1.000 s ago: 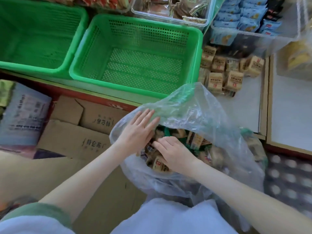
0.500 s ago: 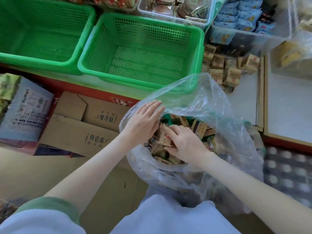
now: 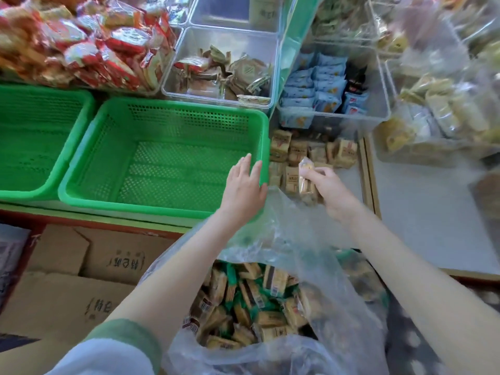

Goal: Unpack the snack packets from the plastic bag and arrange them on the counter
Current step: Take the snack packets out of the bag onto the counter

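A clear plastic bag [image 3: 319,255] stands open below the counter, full of small tan and green snack packets [image 3: 251,309]. My right hand [image 3: 328,190] grips a few tan snack packets [image 3: 305,182] and holds them over the grey counter [image 3: 349,182], right by a pile of the same tan packets [image 3: 311,151] lying there. With straight fingers, my left hand [image 3: 244,189] hovers over the right front corner of the empty green basket [image 3: 162,169], close to the bag's upper edge.
A second green basket [image 3: 35,142] sits at the left. Clear bins behind hold red packets [image 3: 81,47], brown packets [image 3: 224,74] and blue packets [image 3: 316,87]. Bagged yellow snacks [image 3: 438,109] stand at the right. Cardboard boxes [image 3: 81,277] lie below the counter edge.
My right hand came up out of the bag with packets and moved forward to the counter pile. My left hand left the bag's rim and rose toward the basket corner.
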